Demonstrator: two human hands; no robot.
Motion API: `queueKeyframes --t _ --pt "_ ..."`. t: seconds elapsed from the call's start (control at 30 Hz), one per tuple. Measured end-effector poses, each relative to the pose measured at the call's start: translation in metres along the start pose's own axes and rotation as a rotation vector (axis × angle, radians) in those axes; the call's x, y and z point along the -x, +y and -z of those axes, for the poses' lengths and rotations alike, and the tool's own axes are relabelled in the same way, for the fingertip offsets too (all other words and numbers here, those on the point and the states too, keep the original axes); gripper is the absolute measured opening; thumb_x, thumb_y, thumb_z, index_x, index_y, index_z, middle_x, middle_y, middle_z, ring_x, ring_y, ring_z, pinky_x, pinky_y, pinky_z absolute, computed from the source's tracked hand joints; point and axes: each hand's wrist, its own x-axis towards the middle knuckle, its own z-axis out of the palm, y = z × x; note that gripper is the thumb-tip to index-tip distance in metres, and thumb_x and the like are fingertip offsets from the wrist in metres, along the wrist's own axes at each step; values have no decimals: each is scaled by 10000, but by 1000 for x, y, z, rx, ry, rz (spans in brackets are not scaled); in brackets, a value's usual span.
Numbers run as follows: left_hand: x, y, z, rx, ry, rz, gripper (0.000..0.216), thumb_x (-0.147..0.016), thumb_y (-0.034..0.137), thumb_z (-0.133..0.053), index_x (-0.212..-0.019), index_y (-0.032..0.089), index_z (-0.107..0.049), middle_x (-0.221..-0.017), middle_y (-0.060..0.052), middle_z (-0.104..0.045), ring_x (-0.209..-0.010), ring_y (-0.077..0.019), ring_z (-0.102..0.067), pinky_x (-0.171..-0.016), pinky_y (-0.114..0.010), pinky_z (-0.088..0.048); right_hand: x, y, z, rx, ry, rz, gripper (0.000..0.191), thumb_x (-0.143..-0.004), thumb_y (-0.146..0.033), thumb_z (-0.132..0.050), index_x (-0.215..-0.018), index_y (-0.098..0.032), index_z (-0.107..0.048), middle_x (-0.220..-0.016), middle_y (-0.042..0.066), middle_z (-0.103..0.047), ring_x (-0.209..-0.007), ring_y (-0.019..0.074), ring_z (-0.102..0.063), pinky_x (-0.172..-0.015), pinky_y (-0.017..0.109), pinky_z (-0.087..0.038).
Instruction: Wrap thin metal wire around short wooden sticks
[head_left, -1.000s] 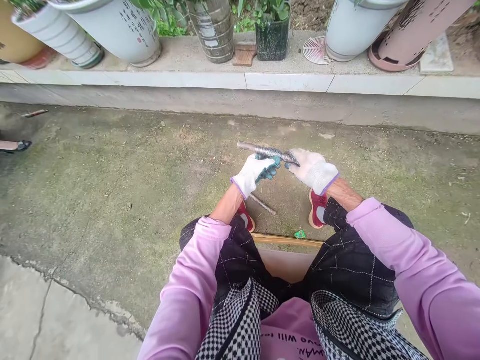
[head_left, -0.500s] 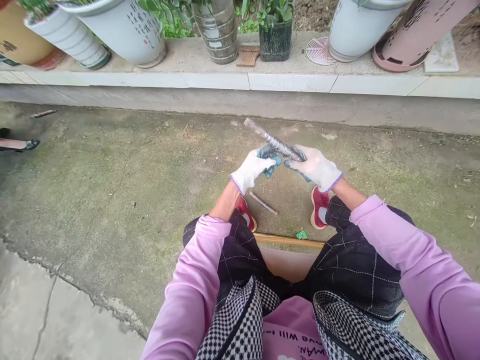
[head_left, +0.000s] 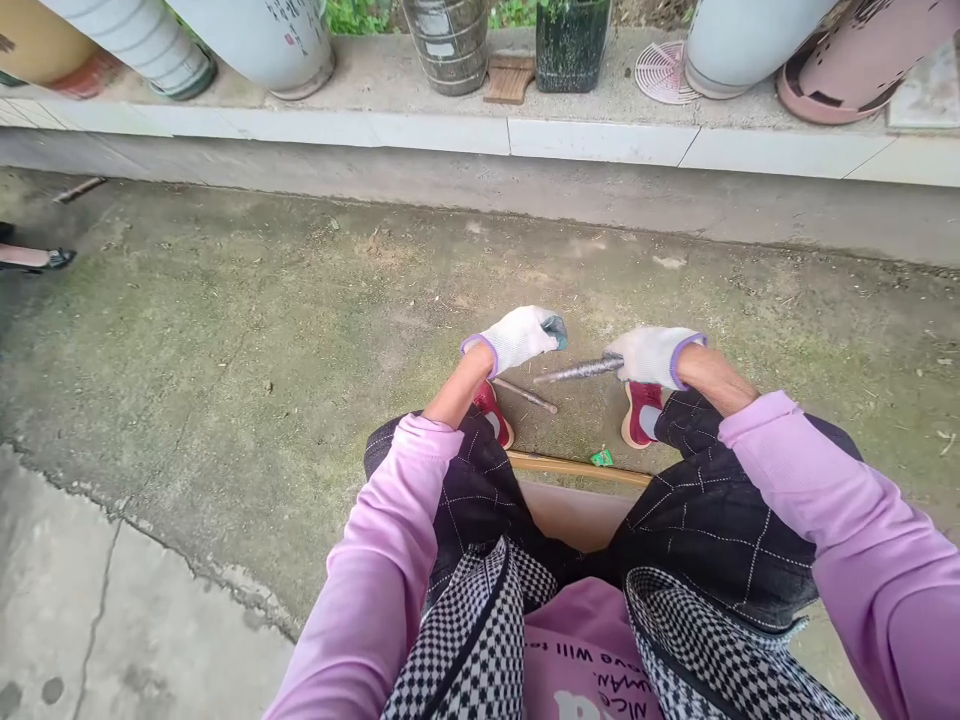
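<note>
Both my hands wear white knitted gloves with blue-green coated fingers. My right hand (head_left: 651, 355) is closed round one end of a grey threaded metal rod (head_left: 577, 371), which points left and slightly down between my knees. My left hand (head_left: 519, 336) is off the rod, fingers curled with nothing seen in them, a short way left of the rod's free tip. A second thin rod (head_left: 527, 396) lies on the ground between my red shoes (head_left: 640, 412).
I sit on a low stool with a wooden rim (head_left: 577, 468). A small green scrap (head_left: 600, 458) lies by it. A raised ledge (head_left: 600, 140) at the back carries several plant pots. Someone's foot in a dark shoe (head_left: 45, 260) shows at far left.
My left hand has let go of the threaded rod and drawn away to the left. My right hand has lowered the rod, whose free end swung down from pointing up-left to near level.
</note>
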Motion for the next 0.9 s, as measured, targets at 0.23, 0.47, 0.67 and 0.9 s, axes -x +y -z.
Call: queueKeyframes --t 0.23,0.47,0.67,0.9 --pt "3 20 -8 360 0 129 99 -780 121 -718 -822 175 -789 -694 38 -671 -592 -100 -538 -563 -206 -434 -8 -14 38 8 184 -165 33 -998 -207 -780 -1026 -204 -797 -810 84 -719 -774 273 -723 -746 386 -538" --pt "8 19 8 423 -47 88 53 -813 126 -723 -816 173 -748 -753 -5 -715 -629 -123 -634 -605 -229 -504 14 -17 48 -589 -128 94 382 -816 -467 -944 -1066 -211 -810 -786 -31 -642 -619 135 -518 -566 282 -438" --pt "5 8 10 118 -2 -17 120 -808 156 -768 -704 204 -732 -661 31 -655 -643 -126 -511 -613 -258 -382 7 -11 30 -5 -306 106 174 -846 -158 -790 -767 -231 -653 -676 -62 -581 -651 144 -539 -668 298 -401" --pt "1 9 0 125 109 53 216 -897 132 -744 -698 210 -721 -607 42 -594 -567 -110 -464 -567 -268 -335 -11 -10 31 252 69 -123 69 -1003 -174 -753 -952 -218 -767 -786 83 -683 -743 253 -662 -732 381 -429"
